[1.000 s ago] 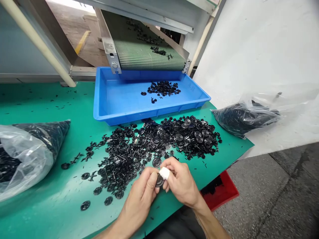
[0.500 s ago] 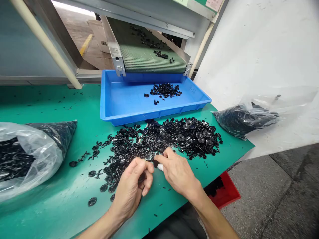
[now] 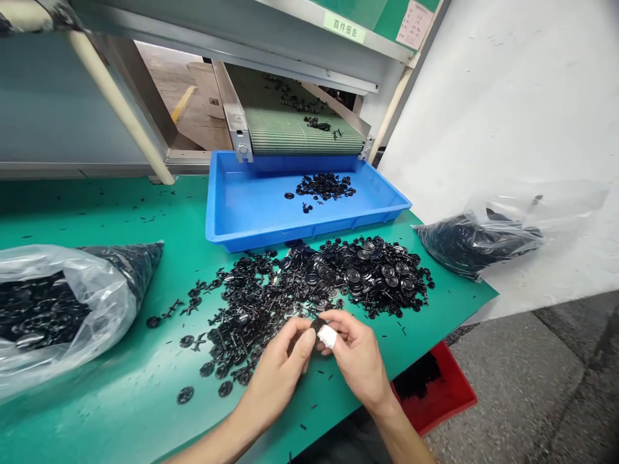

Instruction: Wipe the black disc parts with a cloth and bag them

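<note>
My left hand [image 3: 280, 368] and my right hand [image 3: 362, 362] meet at the front edge of the heap, fingertips closed on one small black plastic disc [image 3: 317, 324]. Fingers cover most of the disc. A white wrap [image 3: 327, 336] is around my right thumb tip. Just beyond both hands spreads a heap of black plastic parts [image 3: 309, 278]: round ribbed discs lie mostly on its right, thin branched pieces mostly on its left. A few loose discs [image 3: 185, 395] lie to the left of my left hand.
A blue tray [image 3: 256, 222] with black parts stands under the end of a green conveyor belt [image 3: 285, 138]. Clear bags of black pieces lie at left [image 3: 109, 303] and right [image 3: 476, 241]. A red bin [image 3: 454, 393] is below the table's right edge.
My hands have come together on the black disc; my left hand has moved right and its fingers now reach it. The camera view has tilted up slightly.
</note>
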Tool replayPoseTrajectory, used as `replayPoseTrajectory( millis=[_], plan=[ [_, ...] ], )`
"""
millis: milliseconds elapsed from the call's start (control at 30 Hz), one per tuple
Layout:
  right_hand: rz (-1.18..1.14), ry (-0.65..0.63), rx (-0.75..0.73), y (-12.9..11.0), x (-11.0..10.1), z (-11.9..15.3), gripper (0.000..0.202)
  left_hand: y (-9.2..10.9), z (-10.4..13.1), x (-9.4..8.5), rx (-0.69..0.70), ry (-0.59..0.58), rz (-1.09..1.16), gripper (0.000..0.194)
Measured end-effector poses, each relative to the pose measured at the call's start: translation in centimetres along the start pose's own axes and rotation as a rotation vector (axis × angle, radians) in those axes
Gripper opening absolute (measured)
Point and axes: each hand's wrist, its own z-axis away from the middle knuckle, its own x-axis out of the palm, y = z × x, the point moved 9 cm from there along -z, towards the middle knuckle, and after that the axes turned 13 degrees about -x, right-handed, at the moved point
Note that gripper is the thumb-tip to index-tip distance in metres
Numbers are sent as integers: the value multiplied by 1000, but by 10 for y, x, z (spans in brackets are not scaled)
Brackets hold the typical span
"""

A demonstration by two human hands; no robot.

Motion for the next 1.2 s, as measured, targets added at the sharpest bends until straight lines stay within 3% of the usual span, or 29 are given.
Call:
replayPoseTrajectory(
  millis=[167, 267, 367, 600, 700, 867, 1033, 1100, 1200],
  plan=[
    [302, -139, -200, -27, -1, 8, 16, 3, -2, -3, 1, 15, -85, 34],
    [379, -262, -248, -38, 2, 10, 29, 5, -3, 3, 46, -52, -147, 33],
    [431, -366, -278, -43, 7, 12, 33, 5, -2, 1, 80, -11, -172, 25],
    [502, -365, -373, -43, 15, 13, 32, 0, -2, 0, 10, 11, -203, 32],
    [469, -334, -299, -37, 12, 10, 29, -5, -4, -1, -43, 8, -187, 33],
    [298, -283, -140, -21, 10, 3, 32, 0, -1, -4, 39, 83, -198, 33],
    [218, -226, -47, -8, 16, 2, 22, -1, 0, -6, 23, 110, -73, 34],
    [225, -236, -65, -10, 17, -1, 23, -5, -3, -6, -26, 82, 24, 32],
    [431, -279, -228, -28, 8, -14, 25, -14, -7, -8, -143, 67, 165, 43]
  ],
)
